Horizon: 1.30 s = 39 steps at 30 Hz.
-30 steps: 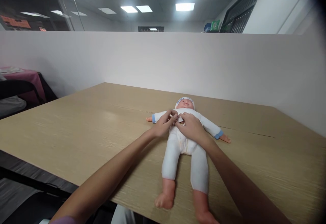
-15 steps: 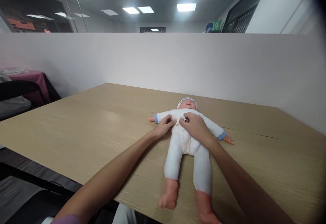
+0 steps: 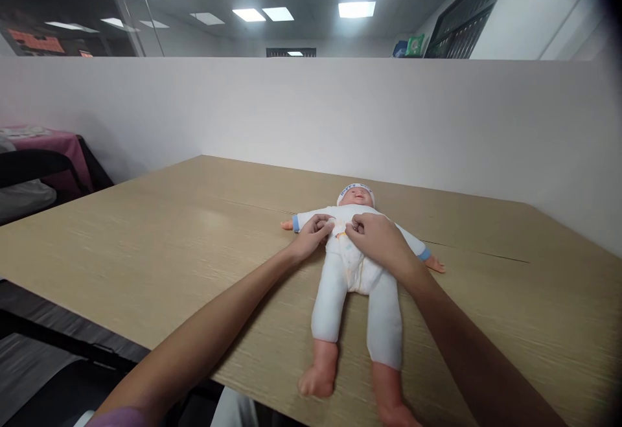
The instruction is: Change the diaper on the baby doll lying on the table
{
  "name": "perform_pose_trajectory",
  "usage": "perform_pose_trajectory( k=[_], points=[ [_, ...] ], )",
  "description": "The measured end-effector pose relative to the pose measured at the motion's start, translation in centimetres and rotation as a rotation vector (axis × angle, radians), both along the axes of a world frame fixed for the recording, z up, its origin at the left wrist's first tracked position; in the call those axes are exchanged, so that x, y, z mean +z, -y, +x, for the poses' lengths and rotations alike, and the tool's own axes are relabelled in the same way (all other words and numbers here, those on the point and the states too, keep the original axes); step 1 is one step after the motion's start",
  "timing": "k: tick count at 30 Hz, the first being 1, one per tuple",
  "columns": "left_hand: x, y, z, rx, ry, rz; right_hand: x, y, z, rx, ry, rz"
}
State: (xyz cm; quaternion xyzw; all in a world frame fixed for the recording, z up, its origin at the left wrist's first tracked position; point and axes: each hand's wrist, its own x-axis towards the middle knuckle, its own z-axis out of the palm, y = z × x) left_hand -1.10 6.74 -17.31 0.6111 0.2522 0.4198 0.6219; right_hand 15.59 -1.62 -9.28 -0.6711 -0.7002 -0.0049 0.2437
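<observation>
A baby doll in a white outfit with blue cuffs and a white cap lies on its back, feet toward me. Around its hips is a white diaper with a small coloured print at the waist. My left hand is closed at the diaper's waist on the left side, thumb and fingers pinched together. On the other side, my right hand pinches the diaper's upper edge near the doll's belly. The fingertips hide the exact bits of diaper being held.
The doll lies on a wide wooden table with a thin seam across it. A white partition stands behind the table. At the far left are a black chair and a pink cloth.
My right hand has shifted slightly, and the white bit at its fingertips shows less. My left hand stays at the waist. The view has tilted a little.
</observation>
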Motion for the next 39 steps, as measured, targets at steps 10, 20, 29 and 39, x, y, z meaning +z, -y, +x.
perform_pose_trajectory(
  k=[10,20,29,39],
  points=[
    [-0.4,-0.2,-0.3,0.032,-0.063,0.091,-0.3,-0.6,0.9,-0.005,-0.087,-0.015],
    [1.6,1.4,-1.0,0.380,-0.375,0.449,0.8,-0.4,2.0,0.001,-0.204,0.121],
    [7.0,10.7,-3.3,-0.061,-0.487,0.794,-0.1,11.1,0.5,0.266,-0.513,-0.158],
    [3.0,9.6,-4.0,-0.018,-0.660,0.545,-4.9,11.5,1.9,0.076,-0.219,-0.122]
  ],
)
